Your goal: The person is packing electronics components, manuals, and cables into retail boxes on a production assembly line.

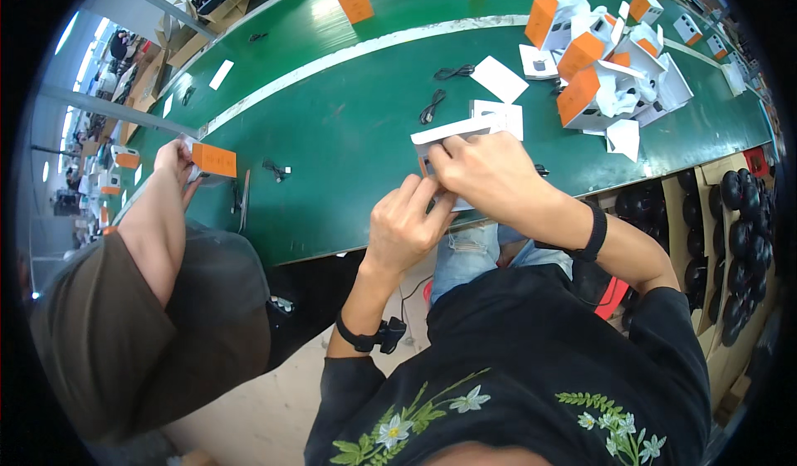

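In front of me, at the near edge of the green table, a small white carton (438,132) stands with a flap raised, and a little orange shows on its side. My right hand (490,171) reaches over its top, fingers bent down and pinching at the opening. Low on the near side, my left hand (405,224) has its fingers curled against the same carton. What lies inside is hidden by my hands. Just beyond are white paper sheets (500,79) and a coiled black cable (432,107); another black cable (454,73) lies farther off.
To the right is a heap of opened orange-and-white boxes (579,97) with white wrapping. At my left a co-worker's hand (173,161) holds an orange-and-white box (214,161). Closed boxes (352,0) stand at the far side. Black round items (739,242) fill cardboard trays at right.
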`<move>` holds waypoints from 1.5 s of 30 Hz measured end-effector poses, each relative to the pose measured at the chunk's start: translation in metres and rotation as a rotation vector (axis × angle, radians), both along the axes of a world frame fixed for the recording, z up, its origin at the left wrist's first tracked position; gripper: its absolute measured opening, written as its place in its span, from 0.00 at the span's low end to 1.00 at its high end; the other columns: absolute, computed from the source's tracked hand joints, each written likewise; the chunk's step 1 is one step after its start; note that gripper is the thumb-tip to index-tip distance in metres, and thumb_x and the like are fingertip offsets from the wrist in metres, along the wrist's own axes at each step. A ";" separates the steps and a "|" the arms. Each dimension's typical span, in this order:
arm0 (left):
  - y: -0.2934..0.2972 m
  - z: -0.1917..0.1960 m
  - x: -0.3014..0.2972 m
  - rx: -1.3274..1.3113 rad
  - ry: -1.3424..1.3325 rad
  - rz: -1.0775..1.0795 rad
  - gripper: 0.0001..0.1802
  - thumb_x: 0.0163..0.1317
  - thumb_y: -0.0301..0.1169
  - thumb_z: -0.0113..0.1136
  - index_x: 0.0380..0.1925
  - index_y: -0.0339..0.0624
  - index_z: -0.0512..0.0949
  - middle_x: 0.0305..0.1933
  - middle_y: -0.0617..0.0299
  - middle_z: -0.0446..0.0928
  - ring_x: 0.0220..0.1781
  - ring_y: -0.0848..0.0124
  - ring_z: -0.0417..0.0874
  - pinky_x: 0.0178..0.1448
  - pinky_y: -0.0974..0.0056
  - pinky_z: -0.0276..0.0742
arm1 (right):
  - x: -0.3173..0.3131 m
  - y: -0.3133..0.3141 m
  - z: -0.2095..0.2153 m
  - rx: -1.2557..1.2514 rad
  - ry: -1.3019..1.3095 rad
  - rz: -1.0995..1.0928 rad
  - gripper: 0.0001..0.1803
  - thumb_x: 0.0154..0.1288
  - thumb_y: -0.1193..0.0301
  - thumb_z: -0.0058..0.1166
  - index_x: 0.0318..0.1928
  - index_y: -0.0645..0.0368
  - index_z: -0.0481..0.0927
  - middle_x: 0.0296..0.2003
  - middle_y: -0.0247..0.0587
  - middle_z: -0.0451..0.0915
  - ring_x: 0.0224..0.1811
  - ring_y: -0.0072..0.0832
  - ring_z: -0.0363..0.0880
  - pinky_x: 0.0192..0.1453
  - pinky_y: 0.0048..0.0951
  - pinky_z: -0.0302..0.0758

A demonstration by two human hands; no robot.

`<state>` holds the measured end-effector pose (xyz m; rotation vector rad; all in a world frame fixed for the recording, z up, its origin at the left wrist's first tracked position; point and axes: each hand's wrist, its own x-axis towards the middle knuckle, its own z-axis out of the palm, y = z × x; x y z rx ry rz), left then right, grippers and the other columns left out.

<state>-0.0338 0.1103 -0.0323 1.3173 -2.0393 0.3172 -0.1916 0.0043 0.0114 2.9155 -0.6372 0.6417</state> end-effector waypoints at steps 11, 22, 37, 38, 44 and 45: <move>-0.020 0.010 0.075 -0.043 0.558 0.222 0.09 0.76 0.25 0.66 0.45 0.37 0.94 0.41 0.55 0.86 0.40 0.69 0.86 0.41 0.64 0.79 | 0.004 0.003 0.006 -0.029 0.119 -0.009 0.07 0.61 0.69 0.68 0.34 0.60 0.91 0.35 0.51 0.88 0.31 0.40 0.93 0.31 0.38 0.85; -0.126 -0.018 0.087 0.548 0.076 0.052 0.27 0.65 0.28 0.73 0.65 0.55 0.88 0.69 0.55 0.84 0.70 0.54 0.83 0.70 0.49 0.83 | 0.005 0.008 -0.002 -0.038 0.132 -0.067 0.07 0.57 0.68 0.72 0.23 0.53 0.90 0.25 0.43 0.87 0.31 0.39 0.93 0.32 0.40 0.85; -0.094 -0.028 0.114 0.239 0.045 0.029 0.09 0.62 0.28 0.76 0.43 0.49 0.94 0.53 0.64 0.89 0.59 0.59 0.87 0.61 0.54 0.85 | -0.007 0.006 -0.002 -0.004 0.032 -0.097 0.04 0.63 0.71 0.66 0.38 0.54 0.90 0.34 0.43 0.87 0.34 0.39 0.94 0.32 0.37 0.86; -0.070 -0.023 0.112 0.188 0.215 0.092 0.10 0.62 0.27 0.76 0.44 0.49 0.94 0.49 0.63 0.90 0.56 0.59 0.88 0.59 0.54 0.85 | -0.016 0.004 0.006 0.001 0.030 -0.089 0.04 0.63 0.71 0.66 0.38 0.54 0.90 0.34 0.43 0.87 0.34 0.39 0.94 0.32 0.37 0.86; 0.044 0.009 0.008 -0.050 0.289 0.203 0.17 0.59 0.26 0.78 0.50 0.49 0.95 0.41 0.67 0.88 0.44 0.60 0.81 0.51 0.54 0.80 | -0.083 -0.012 0.007 0.175 -0.460 0.110 0.15 0.66 0.72 0.69 0.52 0.58 0.91 0.48 0.38 0.91 0.44 0.41 0.92 0.44 0.38 0.88; 0.050 0.007 -0.010 -0.086 0.193 0.213 0.18 0.60 0.28 0.78 0.51 0.52 0.95 0.42 0.69 0.87 0.44 0.62 0.80 0.53 0.53 0.77 | -0.088 -0.012 -0.002 0.229 -0.460 0.115 0.18 0.66 0.71 0.70 0.56 0.58 0.91 0.54 0.41 0.90 0.50 0.43 0.90 0.50 0.40 0.87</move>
